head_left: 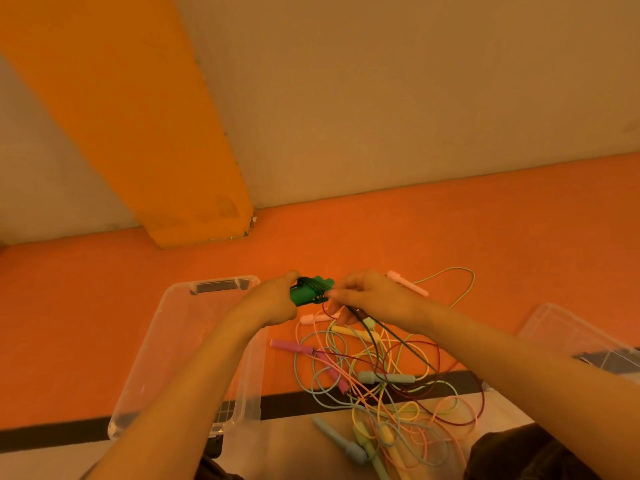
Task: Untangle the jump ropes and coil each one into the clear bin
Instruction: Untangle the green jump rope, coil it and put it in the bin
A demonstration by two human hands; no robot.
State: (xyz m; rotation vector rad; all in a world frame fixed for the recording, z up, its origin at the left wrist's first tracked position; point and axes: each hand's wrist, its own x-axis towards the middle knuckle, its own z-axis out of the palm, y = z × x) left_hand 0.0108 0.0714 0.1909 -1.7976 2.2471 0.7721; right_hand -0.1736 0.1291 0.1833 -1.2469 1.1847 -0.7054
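Above the orange floor [104, 323], both hands meet over the far end of the clear bin [180, 341]. Left hand [273, 303] has its fingers curled round the green handles [306, 294], dark cord wound about them. Right hand [367, 297] pinches that dark cord [372, 336] just beside the handles, its grip closed on the strand, which trails down into the tangle of jump ropes [391, 386] lying on the floor right of the bin. A pink handle [292, 347] lies near the bin's wall. A second clear container [568, 330] sits well apart at the right.
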